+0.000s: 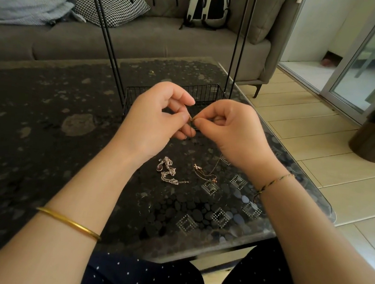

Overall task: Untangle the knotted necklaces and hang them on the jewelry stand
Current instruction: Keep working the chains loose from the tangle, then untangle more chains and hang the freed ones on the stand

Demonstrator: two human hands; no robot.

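Gold-coloured metal, a tiny part of a thin necklace (208,174), is pinched where the two hands meet above the table (40,127). We note the left hand (158,116) raised, its thumb and forefinger closed on that part and its other fingers curled beneath. The right hand (233,130) faces it. Its thumb and forefinger are clamped on the same spot, and its remaining fingers are folded into the palm.

From under the right hand the fine chain drops to the tabletop, where its loose end lies near the right wrist. A silver necklace (169,170) with a purple stone lies bunched just beside it, apart from both hands. The jewelry stand (208,91), black wire with a basket base and tall slanted legs, stands directly behind the hands.

We record a dark glass top with a pebble pattern, a grey sofa (147,41) beyond it, and pale floor tiles (325,141) to the right. The table's right edge runs close beside the right forearm. The tabletop extends well to the left of the left forearm.
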